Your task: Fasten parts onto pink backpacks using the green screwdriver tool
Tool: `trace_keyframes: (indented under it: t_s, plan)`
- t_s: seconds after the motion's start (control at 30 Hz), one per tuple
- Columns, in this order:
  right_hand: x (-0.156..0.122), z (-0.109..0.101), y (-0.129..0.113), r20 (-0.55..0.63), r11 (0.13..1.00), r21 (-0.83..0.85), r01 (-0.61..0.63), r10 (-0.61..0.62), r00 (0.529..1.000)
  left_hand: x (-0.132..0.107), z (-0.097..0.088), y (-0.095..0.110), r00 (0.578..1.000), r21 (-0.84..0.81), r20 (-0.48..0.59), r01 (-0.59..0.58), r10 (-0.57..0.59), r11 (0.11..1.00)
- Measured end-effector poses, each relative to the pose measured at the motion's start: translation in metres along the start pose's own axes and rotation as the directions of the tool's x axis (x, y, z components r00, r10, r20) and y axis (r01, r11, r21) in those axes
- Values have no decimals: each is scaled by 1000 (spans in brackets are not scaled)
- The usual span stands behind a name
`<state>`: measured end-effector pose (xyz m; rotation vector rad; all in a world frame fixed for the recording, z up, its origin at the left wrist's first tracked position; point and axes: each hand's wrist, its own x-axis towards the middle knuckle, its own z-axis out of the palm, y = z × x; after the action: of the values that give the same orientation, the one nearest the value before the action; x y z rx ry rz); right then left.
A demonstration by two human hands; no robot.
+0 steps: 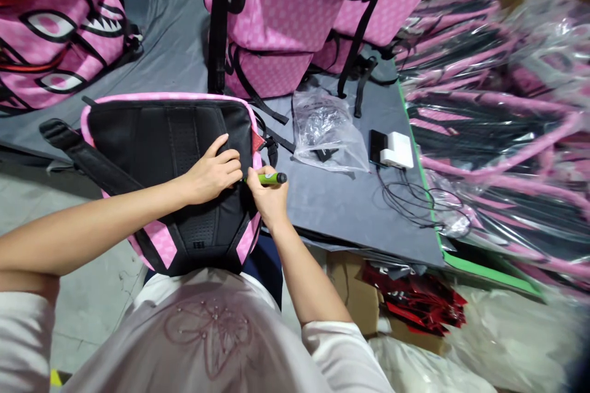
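A pink backpack (152, 141) lies back-side up in front of me, its black padded back panel facing the camera. My left hand (212, 170) rests on the panel's right edge with fingers curled, pinching the fabric there. My right hand (266, 195) is closed around a green-handled tool (270, 178), its tip pointing left at the spot my left fingers pinch. A black shoulder strap (83, 156) runs off the bag to the left.
Several pink backpacks (295, 12) are stacked behind, and more with eye prints (55, 31) at the far left. A clear plastic bag (325, 129), a phone with a white charger (396, 150) and cables lie on the grey table (350, 209). Bagged pink-black items (498, 129) pile at the right.
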<state>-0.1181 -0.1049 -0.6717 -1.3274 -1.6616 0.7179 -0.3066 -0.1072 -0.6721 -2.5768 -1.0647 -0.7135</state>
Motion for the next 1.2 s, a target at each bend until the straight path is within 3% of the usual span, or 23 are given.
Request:
trace_keyframes:
  t_s: [0.1, 0.67, 0.73, 0.8, 0.9, 0.97, 1.03, 1.1, 1.2]
  plan:
    - [2, 0, -1, -47, 999, -46, -8, 5, 999, 0, 0, 1, 1000, 46, 7, -11, 10, 999]
    - [-2, 1, 7, -27, 1000, 7, -6, 6, 1000, 6, -3, 2, 1000, 95, 29, -13, 11, 995]
    - [-3, -1, 5, -20, 1000, -29, 5, -5, 1000, 13, -8, 2, 996, 116, 89, -19, 9, 993]
    - [-8, -6, 3, 19, 998, -60, 36, -35, 999, 25, -14, 0, 975, 157, 224, -43, 7, 987]
    - [-25, -14, -1, 21, 991, -38, 131, -130, 991, 44, -27, -8, 880, 245, 475, -109, -22, 963]
    - [-42, -17, -1, 53, 971, 17, 238, -239, 970, 53, -41, -13, 813, 286, 580, -132, -62, 949]
    - [-61, -16, -3, 122, 925, 52, 377, -381, 917, 55, -61, -13, 789, 310, 606, -112, -106, 944]
    - [-76, -18, -7, 125, 855, 7, 518, -515, 848, 53, -88, -5, 810, 328, 566, -52, -152, 943]
    - [-87, -34, -24, 9, 718, -164, 677, -685, 729, 47, -135, 21, 854, 307, 476, 64, -211, 950]
